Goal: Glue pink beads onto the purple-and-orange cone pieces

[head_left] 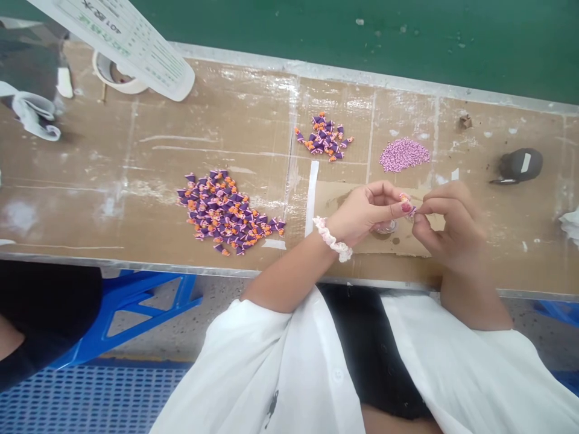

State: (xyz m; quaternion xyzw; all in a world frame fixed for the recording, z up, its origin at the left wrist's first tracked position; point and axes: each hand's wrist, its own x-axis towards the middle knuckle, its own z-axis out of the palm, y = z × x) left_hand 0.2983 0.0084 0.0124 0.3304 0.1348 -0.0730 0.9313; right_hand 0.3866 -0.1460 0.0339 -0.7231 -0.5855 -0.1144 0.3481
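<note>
- At the left edge, a person (49, 319) in black, mostly cut off; above, a curled white strap (36, 114), its end also cut off.
- Next, a tape roll (100, 69), partly covered by a bottle (167, 69) that runs out of the top.
- Near the table's front edge, a big pile (221, 211) of purple and orange pieces, too jumbled to tell apart; farther back, a small pile (323, 138) of the same.
- The left hand (368, 208) pinches a piece (409, 208) between thumb and finger, which hide much of it.
- Below that hand, a clear dish (385, 227), largely hidden; behind, pink beads (404, 155).
- The right hand (452, 220), blurred, has thumb and finger close together at the piece; whether they grip anything, I cannot tell.
- Farther right, a black object (522, 164), unclear what; at the edge, something white (570, 224), cut off.
</note>
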